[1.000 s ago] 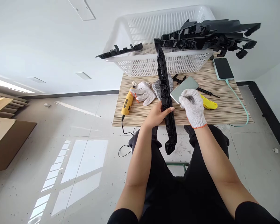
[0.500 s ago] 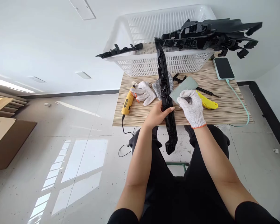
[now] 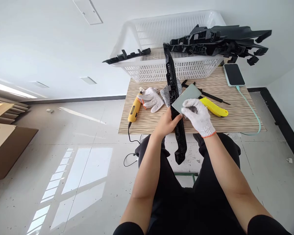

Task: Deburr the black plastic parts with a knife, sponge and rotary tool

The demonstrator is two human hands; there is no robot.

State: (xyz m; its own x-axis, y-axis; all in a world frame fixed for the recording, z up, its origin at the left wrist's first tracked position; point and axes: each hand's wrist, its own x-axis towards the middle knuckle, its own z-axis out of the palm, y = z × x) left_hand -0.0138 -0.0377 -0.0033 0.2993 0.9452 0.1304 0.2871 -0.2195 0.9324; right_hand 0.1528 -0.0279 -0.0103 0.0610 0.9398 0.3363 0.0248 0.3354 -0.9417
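Observation:
My bare left hand point(image 3: 167, 123) grips a long black plastic trim part point(image 3: 174, 98) near its middle. The part runs from the basket rim down past the table's front edge, over my lap. My right hand point(image 3: 198, 117), in a white knit glove, holds a flat grey-green rectangular pad point(image 3: 185, 96) by its near end. The pad's lower corner lies against the trim part, just beside my left thumb.
On the striped table point(image 3: 235, 111) lie a yellow power tool point(image 3: 134, 110), a spare white glove point(image 3: 150, 98), a yellow utility knife point(image 3: 214, 107), a thin black tool point(image 3: 213, 96) and a charging phone point(image 3: 233, 74). A white basket point(image 3: 161, 65) behind carries more black parts point(image 3: 222, 40).
My right hand has carried the grey-green pad left, up to the black trim part. The view has tilted slightly; my left hand keeps its grip.

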